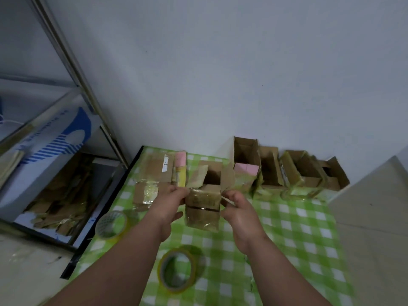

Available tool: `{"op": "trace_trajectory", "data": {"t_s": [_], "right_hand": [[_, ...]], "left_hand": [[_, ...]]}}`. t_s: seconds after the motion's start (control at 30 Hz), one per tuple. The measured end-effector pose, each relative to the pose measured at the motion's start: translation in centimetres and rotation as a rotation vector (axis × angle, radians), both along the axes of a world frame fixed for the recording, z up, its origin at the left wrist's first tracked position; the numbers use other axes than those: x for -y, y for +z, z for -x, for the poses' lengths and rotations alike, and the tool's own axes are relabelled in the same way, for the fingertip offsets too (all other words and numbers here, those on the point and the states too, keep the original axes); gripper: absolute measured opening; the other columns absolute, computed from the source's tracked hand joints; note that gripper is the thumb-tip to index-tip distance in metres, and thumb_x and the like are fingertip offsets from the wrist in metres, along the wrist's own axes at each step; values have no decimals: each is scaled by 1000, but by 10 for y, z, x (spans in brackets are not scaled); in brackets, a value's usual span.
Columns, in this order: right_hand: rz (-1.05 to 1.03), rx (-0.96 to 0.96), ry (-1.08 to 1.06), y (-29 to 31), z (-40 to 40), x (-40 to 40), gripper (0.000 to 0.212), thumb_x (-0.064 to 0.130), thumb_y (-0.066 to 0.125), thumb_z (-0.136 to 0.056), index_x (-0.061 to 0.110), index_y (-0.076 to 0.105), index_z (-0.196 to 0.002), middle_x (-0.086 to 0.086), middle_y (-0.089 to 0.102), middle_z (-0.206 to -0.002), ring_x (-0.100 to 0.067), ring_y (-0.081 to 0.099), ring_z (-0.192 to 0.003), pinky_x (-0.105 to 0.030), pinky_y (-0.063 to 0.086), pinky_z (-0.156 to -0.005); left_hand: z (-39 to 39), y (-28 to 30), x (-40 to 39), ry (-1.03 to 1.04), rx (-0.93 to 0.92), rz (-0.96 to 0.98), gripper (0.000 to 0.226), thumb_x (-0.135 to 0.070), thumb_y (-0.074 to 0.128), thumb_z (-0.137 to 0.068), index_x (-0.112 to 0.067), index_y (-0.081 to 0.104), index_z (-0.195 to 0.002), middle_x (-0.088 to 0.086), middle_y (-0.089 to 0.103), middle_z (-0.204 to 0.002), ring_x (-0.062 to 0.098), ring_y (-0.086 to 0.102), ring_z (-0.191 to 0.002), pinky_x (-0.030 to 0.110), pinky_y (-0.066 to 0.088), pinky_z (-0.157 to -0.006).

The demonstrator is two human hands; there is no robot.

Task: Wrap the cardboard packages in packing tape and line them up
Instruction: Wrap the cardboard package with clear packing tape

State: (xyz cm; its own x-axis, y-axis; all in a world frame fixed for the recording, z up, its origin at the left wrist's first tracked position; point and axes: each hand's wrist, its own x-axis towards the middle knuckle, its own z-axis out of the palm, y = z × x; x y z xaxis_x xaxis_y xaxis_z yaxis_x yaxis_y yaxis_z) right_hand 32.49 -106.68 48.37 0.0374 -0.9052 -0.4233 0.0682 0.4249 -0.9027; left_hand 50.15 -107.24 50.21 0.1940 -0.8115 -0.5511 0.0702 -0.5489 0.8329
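On the green checked bench (287, 228), frame centre, left hand (172, 203) and right hand (239, 206) each hold the open taped package (203, 208). Taping seems done; next, set it beside the row (287, 173) at upper right.

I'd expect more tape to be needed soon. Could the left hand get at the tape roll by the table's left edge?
Probably yes, once free: the left hand grips the box, but nothing lies between it and the roll.

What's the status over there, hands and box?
Left hand and right hand both grip the open box, upright on the checkered cloth. Tape rolls idle nearby. Nothing blocking.
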Motion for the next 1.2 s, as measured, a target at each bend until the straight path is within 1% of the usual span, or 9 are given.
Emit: {"op": "trace_trajectory", "data": {"t_s": [0.07,0.17,0.27,0.4,0.53,0.67,0.83,1.0,1.2], "right_hand": [[20,44,52,1,-2,-4,37,9,64,-67,22,68,-101,4,74,-101,-11,67,-96,-29,48,-78],[19,51,97,5,-9,-4,53,42,78,-59,21,64,-106,10,74,-99,-2,69,-90,-26,46,-78],[16,-84,61,4,-15,0,53,60,75,-65,23,66,-101,12,73,-95,-4,67,-91,-27,50,-79],[16,-159,40,-3,-14,11,8,34,60,-92,33,68,-92,13,71,-88,-6,65,-87,-25,51,-74],[-43,-100,22,-13,-6,21,15,28,55,-97,38,64,-105,14,69,-101,-6,63,-96,-28,51,-82],[-26,-125,55,-26,-2,31,16,32,56,-99,39,60,-113,16,65,-109,-4,60,-101,-34,50,-90],[-32,-254,18,-37,-1,55,20,38,55,-98,19,58,-92,-1,64,-94,-21,63,-90,-36,50,-77],[8,-286,-50,-50,-5,80,14,33,52,-100,26,61,-92,-1,68,-99,-21,66,-95,-48,53,-90],[-77,-231,-174,-58,-20,111,32,30,50,-101,16,56,-129,-6,62,-127,-25,58,-118,-48,45,-105]], "left_hand": [[-3,-2,-1,-44,77,-8,29,-44,72,-83,-25,56,-98,-1,63,-113,15,60,-104,38,52,-82],[1,-2,-1,-98,232,19,59,-50,80,-72,-24,52,-117,-4,61,-112,15,61,-97,35,53,-76],[5,-6,1,-124,390,66,50,-49,74,-79,-23,58,-119,-3,65,-108,17,64,-95,39,55,-83],[5,-14,6,-134,529,86,39,-44,45,-99,-13,64,-112,8,67,-101,29,64,-94,46,55,-87],[3,-24,16,131,198,43,35,-35,34,-105,-11,57,-118,13,67,-105,26,67,-94,42,57,-81],[6,-25,32,276,-41,51,21,-27,39,-106,-21,58,-101,13,65,-108,25,66,-101,36,57,-75],[12,-31,63,292,-150,0,20,-20,47,-103,-6,60,-98,21,61,-105,26,62,-98,38,60,-73],[13,-46,95,238,-182,-68,16,-14,48,-102,-8,62,-103,18,60,-114,25,59,-100,36,57,-74],[15,-60,142,-23,-63,-71,14,-5,47,-100,-9,60,-97,13,60,-116,20,60,-110,41,56,-87]]}}
